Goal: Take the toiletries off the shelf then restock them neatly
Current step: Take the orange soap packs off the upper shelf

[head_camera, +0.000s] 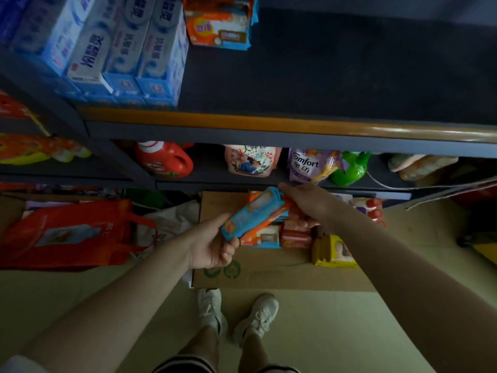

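Upper shelf (295, 122), left end: toothpaste boxes (115, 49) stand stacked, with one stack of wipe packs (219, 21) beside them; the shelf's right portion is bare. Left hand (212, 246) grips the lower end of a blue wipe pack (252, 214), fingers curled under it. Right hand (306, 203) grips its upper end. Both hold it above the cardboard box (269, 275) on the floor, which contains further packs. Restocking appears partly complete.
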